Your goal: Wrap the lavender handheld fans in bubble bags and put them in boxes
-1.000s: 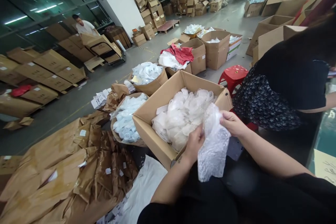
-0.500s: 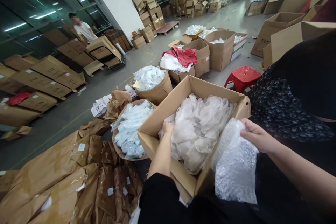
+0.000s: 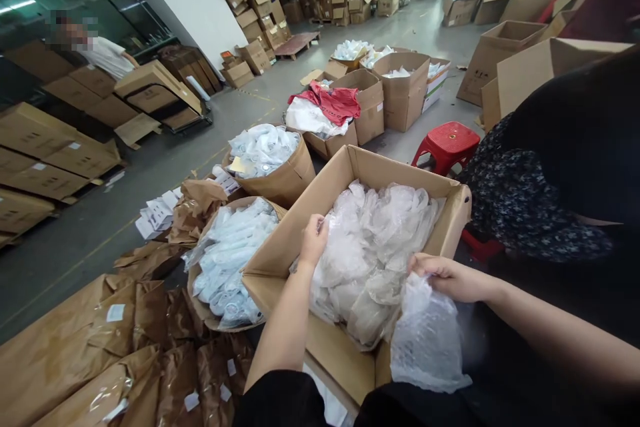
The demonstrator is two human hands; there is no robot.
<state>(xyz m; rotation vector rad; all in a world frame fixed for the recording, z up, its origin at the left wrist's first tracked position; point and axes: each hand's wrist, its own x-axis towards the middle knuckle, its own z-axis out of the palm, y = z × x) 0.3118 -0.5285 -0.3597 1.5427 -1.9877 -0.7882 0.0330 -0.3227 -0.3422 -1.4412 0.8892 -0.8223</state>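
My right hand [image 3: 443, 275] pinches the top of a clear bubble-wrap bag [image 3: 425, 340], which hangs over the near right side of an open cardboard box [image 3: 280, 250]. Inside that box lies a heap of crumpled translucent bubble-wrap bags [image 3: 373, 240]. Over the box's left part is my left hand [image 3: 314, 240], its fingers curled closed beside the heap. What those fingers hold, if anything, cannot be made out.
Left of the box, round containers hold bluish plastic-wrapped items [image 3: 233, 260]. Brown wrapped packages [image 3: 65, 340] lie at lower left. A red stool [image 3: 447, 143] and a person in dark floral clothing [image 3: 530, 200] are at right. Another person [image 3: 103, 53] stands behind boxes.
My right hand has moved left with the bubble-wrap bag, closer to the heap. My left hand has risen slightly from inside the box. The view has shifted; the person at far left appears further left.
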